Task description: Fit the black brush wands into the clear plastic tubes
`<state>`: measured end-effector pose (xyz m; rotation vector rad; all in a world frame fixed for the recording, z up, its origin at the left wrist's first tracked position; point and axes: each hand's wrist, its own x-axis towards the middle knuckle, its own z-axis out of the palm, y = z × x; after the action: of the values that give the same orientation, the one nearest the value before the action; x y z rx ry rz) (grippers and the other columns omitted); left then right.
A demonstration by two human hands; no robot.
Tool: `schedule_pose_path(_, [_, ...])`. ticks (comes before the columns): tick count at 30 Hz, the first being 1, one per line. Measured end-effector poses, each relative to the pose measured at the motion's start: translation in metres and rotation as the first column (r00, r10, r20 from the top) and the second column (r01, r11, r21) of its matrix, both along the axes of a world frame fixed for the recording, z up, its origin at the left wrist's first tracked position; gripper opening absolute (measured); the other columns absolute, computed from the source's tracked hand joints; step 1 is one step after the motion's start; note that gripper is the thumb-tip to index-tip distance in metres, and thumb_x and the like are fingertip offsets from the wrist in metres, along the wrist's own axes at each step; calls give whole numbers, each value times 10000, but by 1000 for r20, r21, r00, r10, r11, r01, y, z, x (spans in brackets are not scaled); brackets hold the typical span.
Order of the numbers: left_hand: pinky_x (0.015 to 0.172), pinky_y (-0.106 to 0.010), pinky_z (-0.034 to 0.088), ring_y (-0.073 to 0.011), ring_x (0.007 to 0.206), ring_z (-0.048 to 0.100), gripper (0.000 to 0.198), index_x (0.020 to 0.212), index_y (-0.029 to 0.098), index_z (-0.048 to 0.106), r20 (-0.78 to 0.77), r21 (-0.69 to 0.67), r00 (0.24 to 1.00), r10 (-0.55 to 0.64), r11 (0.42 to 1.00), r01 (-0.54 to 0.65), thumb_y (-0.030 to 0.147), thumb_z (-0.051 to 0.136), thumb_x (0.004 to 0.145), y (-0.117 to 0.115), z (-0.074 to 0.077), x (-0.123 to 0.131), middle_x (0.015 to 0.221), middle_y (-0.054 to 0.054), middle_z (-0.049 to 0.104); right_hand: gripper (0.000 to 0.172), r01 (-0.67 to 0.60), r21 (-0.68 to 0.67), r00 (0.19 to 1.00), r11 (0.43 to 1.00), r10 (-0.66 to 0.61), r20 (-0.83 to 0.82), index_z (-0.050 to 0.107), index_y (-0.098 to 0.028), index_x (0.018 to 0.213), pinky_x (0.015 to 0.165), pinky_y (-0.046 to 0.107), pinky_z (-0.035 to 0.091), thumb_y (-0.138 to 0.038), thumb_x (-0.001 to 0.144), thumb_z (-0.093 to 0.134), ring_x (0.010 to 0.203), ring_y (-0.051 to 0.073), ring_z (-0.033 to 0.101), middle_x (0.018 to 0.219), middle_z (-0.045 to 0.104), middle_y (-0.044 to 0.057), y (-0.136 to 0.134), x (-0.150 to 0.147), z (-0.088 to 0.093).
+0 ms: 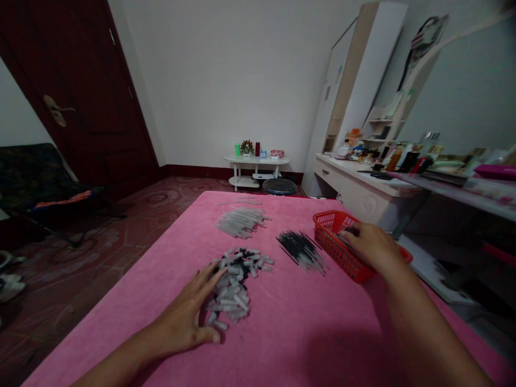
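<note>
My left hand (189,312) lies at the left edge of a pile of pen caps (236,298), its fingers spread and the fingertips touching the pile. The caps are mostly whitish and translucent, with some black ones among them. My right hand (373,244) reaches over the red plastic basket (338,250), fingers curled at its inside. Something greyish and dark shows at the fingertips, too blurred to name. Left of the basket lies a bundle of thin pen refills (302,250), black with clear ends. Farther back is a stack of pale pen barrels (242,221).
A pink cloth (278,344) covers the table. A few slim pale sticks (244,201) lie near its far edge. At right stands a white dressing table (355,185) crowded with bottles. A folding chair (52,188) and a brown door (72,80) are on the left.
</note>
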<state>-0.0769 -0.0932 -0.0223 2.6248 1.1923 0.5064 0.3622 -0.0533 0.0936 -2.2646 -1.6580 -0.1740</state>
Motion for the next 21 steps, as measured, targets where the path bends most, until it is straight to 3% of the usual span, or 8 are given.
schedule_pose_path(2, [1077, -557, 267, -395, 1391, 139, 1084, 1475, 278, 118, 18, 39, 1000, -19, 999, 18, 725, 599, 613, 1, 0, 19, 1555, -120, 21, 332, -46, 85, 999, 995, 46, 3, 718, -197, 893, 571, 334, 402, -431, 791, 504, 704, 273, 632, 814, 694, 120, -1, -9, 4])
schedule_pose_path(5, [1080, -565, 258, -401, 1395, 105, 1048, 1473, 264, 153, 49, 71, 998, -29, 997, 25, 716, 589, 634, 5, 0, 44, 1554, -127, -7, 299, -160, 164, 986, 973, 165, -14, 720, -192, 883, 613, 307, 412, -388, 808, 506, 742, 241, 634, 853, 702, 99, -2, -25, 8])
schedule_pose_path(10, [1074, -624, 203, -414, 1399, 31, 990, 1463, 263, 199, 64, 61, 997, -33, 998, 29, 728, 548, 661, 12, -6, 78, 1550, -140, 33, 209, -342, 143, 935, 929, 352, -50, 705, -188, 843, 662, 276, 414, -294, 812, 527, 773, 203, 632, 841, 705, 75, 0, -62, -2])
schedule_pose_path(16, [1049, -670, 180, -427, 1392, 66, 984, 1452, 274, 233, 84, 8, 996, -24, 1000, 24, 757, 526, 646, 19, -3, 108, 1540, -157, 89, 167, -513, 275, 812, 813, 564, -153, 673, -179, 858, 729, 272, 437, -217, 834, 512, 801, 181, 615, 864, 676, 60, -3, -122, -48])
schedule_pose_path(19, [1040, -682, 169, -427, 1388, 85, 973, 1452, 279, 232, 83, 14, 996, -38, 999, 37, 747, 533, 653, 14, 9, 111, 1533, -158, 130, 173, -512, 389, 757, 766, 616, -217, 645, -193, 931, 764, 278, 453, -234, 865, 491, 833, 175, 603, 921, 646, 58, -6, -140, -74])
schedule_pose_path(21, [1057, -642, 199, -393, 1379, 174, 900, 1443, 278, 259, 112, 42, 992, -61, 997, 57, 697, 543, 699, 15, 22, 108, 1517, -148, 203, 184, -501, 450, 734, 739, 638, -231, 633, -197, 962, 800, 297, 457, -249, 877, 478, 893, 188, 591, 968, 627, 70, -7, -144, -87])
